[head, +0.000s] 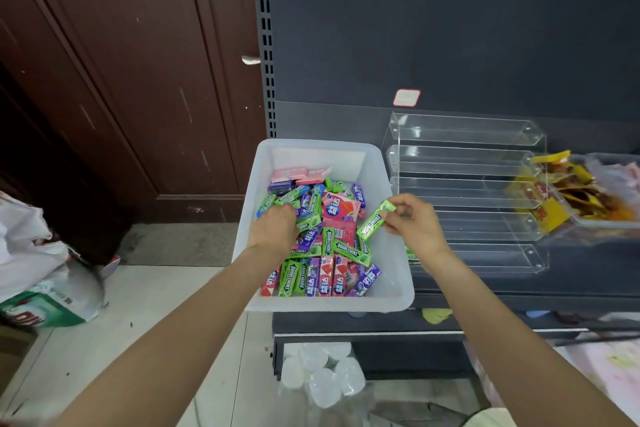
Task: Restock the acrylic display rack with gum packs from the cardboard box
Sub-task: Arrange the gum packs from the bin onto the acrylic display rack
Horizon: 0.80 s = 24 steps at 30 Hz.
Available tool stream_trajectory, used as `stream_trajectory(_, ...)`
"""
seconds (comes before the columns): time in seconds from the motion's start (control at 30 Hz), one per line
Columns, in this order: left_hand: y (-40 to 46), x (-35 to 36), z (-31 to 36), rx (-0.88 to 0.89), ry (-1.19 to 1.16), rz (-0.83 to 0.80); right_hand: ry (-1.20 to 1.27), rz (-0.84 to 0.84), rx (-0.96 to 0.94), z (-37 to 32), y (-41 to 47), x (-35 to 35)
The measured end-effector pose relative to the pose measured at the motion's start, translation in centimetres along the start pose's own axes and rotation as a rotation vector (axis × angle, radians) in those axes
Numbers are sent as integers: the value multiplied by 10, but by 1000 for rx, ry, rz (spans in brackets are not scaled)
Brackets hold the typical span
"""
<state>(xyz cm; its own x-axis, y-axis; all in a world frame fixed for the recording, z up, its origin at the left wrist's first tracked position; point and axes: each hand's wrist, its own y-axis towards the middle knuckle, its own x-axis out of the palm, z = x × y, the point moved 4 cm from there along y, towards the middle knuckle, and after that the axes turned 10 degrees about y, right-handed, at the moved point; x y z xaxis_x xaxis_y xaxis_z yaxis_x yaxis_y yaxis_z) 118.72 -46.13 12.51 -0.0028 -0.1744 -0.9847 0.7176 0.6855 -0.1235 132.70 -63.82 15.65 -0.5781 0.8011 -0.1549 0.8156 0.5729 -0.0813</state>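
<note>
At the far left, a white plastic bag (31, 253) slumps on the pale floor in front of a dark brown wooden door (121, 80). Right of it stands a dark shelf unit (450, 28) whose lowest shelf carries a white plastic bin (388, 274), not cardboard as far as the view shows. The bin holds a loose heap of gum packs (325, 246) in green, purple, red and pink wrappers. The left hand (273, 229) reaches down into the left side of the heap, fingers curled among the packs; whether its grip has closed on any pack I cannot tell. The right hand (412, 218) hovers over the bin's right edge, its grip pinching one end of a green Doublemint pack (375, 218) between thumb and fingertips, the pack tilted above the heap. Just right of the bin stands the tiered acrylic display rack (467, 191), with a green pack showing at its near left corner beside the right wrist. Further right, a clear tray of yellow snack packets (568, 198) sits beside the rack.
</note>
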Motion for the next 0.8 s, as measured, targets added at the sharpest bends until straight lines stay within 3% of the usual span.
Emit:
stream_trajectory(0.17, -5, -6, 1, -9, -147, 120, 50, -1, 14, 2, 0, -4)
stream_trajectory(0.27, -14, -20, 12, 42, -386, 206, 133, 24, 25, 1, 0, -12)
stream_trajectory(0.43, -23, -40, 54, 173, -592, 214, 241, 57, 4, -1, -6, -43)
stream_trajectory(0.63, -26, -35, 105, 318, -572, 157, 250, 121, 14, 20, -12, -99)
stream_trajectory(0.8, -22, -19, 129, 302, -520, 141, 142, 110, 63, 61, -2, -130)
